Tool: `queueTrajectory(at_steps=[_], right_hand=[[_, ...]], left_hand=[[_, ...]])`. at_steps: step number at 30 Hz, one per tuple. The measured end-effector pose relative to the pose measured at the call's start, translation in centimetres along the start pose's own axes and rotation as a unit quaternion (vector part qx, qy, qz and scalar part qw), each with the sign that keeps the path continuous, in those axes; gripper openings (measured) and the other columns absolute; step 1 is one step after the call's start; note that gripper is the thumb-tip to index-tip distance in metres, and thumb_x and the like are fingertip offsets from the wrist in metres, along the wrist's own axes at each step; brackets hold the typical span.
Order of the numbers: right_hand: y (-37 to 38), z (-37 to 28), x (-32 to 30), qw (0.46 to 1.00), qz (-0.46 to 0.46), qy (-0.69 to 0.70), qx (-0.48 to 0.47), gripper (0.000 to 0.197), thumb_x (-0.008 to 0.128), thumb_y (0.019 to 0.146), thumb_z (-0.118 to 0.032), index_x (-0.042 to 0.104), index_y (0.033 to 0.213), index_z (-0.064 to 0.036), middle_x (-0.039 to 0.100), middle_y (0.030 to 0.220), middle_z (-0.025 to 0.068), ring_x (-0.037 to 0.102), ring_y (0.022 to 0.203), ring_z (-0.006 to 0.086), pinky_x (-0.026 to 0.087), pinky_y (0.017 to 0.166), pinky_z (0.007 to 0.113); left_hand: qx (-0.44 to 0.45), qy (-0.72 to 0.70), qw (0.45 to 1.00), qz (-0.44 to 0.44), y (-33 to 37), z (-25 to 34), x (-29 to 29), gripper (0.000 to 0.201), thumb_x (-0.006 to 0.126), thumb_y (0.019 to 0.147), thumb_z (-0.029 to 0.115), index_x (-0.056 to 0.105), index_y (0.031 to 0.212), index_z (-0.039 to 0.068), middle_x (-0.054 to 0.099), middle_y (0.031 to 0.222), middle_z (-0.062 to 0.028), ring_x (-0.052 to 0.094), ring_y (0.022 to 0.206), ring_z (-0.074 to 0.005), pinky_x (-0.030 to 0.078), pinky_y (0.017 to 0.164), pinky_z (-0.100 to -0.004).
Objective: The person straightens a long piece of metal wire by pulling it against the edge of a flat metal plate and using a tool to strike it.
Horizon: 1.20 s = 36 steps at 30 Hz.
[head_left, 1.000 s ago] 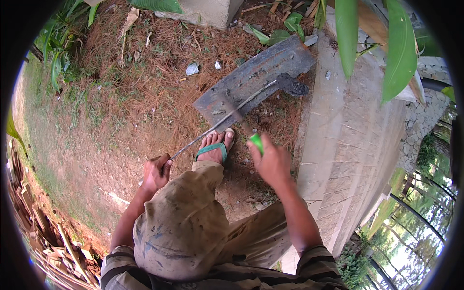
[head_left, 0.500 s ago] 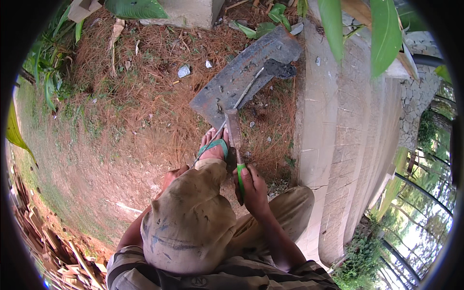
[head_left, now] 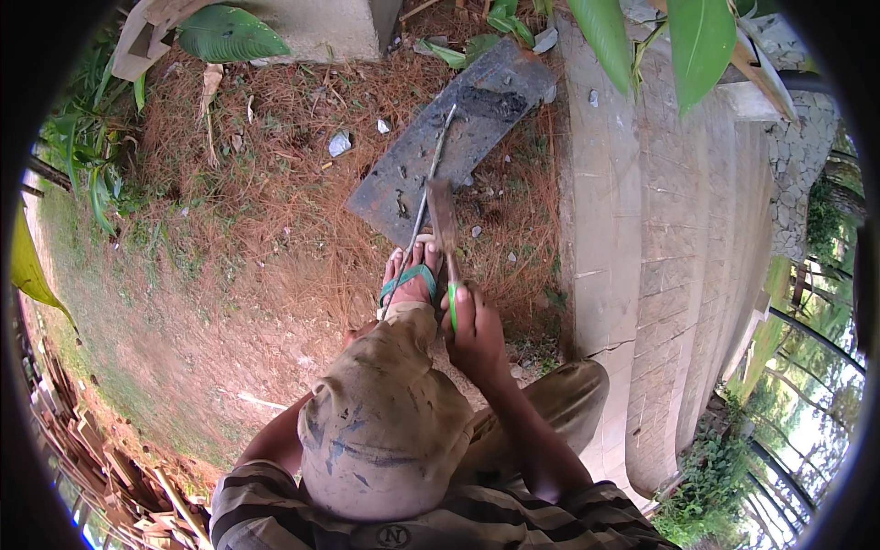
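Green-handled tool juts from curled right hand.

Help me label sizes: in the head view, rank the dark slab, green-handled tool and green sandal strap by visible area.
1. Dark slab
2. Green-handled tool; probably nearer the camera than the slab, so perhaps enlarged
3. Green sandal strap

Tool handle brt grn, blade brn; rod gry; plate dk gry w/ blk patch; sandal strap teal; trousers tan w/ dk blotches; shirt blk/beige stripes.
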State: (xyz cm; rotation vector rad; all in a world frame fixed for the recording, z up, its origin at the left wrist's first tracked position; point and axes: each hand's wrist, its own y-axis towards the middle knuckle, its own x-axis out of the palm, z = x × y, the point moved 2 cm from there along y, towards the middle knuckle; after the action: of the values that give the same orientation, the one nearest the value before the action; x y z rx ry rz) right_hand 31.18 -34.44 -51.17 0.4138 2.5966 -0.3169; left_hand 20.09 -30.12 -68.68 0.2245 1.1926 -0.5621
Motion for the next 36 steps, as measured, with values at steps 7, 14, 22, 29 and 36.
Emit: queueTrajectory(at_steps=[7,14,22,29,36], right_hand=[[6.3,-1.7,-0.4,0.982,-0.024,0.1,0.16,0.043,0.036,0.112,-0.035,0.058,0.096,-0.0018,0.058,0.068,0.0092,0.057,0.054,0.0188,0.044,0.053,0.034],[-0.3,-4.0,-0.2,0.981,-0.092,0.071,0.157,0.039,0.041,0.111,-0.031,0.06,0.113,0.0026,0.066,0.085,0.0266,0.065,0.074,0.0455,0.05,0.07,0.053],[5.7,-3.2,-0.9,0.98,-0.016,0.096,0.173,0.037,0.039,0.111,-0.029,0.059,0.1,-0.0008,0.057,0.069,0.0077,0.057,0.058,0.0167,0.046,0.057,0.035],[-3.0,-0.9,0.5,0.98,-0.009,0.072,0.186,0.036,0.039,0.111,-0.03,0.057,0.097,-0.0022,0.053,0.064,0.0044,0.053,0.056,0.0147,0.042,0.054,0.032],[3.2,-3.0,-0.7,0.978,-0.013,0.077,0.194,0.036,0.038,0.113,-0.032,0.056,0.099,-0.0036,0.052,0.063,0.0021,0.05,0.052,0.0114,0.04,0.051,0.031]], left_hand=[[-0.02,-0.004,0.999,-0.028,0.4,0.1,-1.2,0.054,0.038,0.107,0.041,0.043,0.152,0.011,0.051,0.153,-0.0133,0.047,0.142,-0.0399,0.033,0.121,-0.0477],[-0.046,0.003,0.998,-0.048,-1.1,-0.5,-0.3,0.055,0.037,0.108,0.041,0.04,0.155,0.012,0.048,0.156,-0.013,0.045,0.143,-0.042,0.032,0.122,-0.0489],[-0.109,-0.081,0.984,-0.112,1.3,0.9,1.8,0.058,0.031,0.109,0.049,0.045,0.155,0.016,0.049,0.157,-0.0131,0.04,0.147,-0.0419,0.026,0.125,-0.0484],[-0.18,-0.121,0.973,-0.074,0.9,-0.9,3.8,0.069,0.025,0.108,0.06,0.055,0.149,0.014,0.05,0.155,-0.0173,0.039,0.148,-0.0384,0.023,0.125,-0.0466],[-0.156,-0.104,0.982,-0.033,1.3,-1.6,2.8,0.067,0.026,0.109,0.057,0.057,0.145,0.009,0.055,0.15,-0.0199,0.043,0.145,-0.0395,0.027,0.123,-0.048]])
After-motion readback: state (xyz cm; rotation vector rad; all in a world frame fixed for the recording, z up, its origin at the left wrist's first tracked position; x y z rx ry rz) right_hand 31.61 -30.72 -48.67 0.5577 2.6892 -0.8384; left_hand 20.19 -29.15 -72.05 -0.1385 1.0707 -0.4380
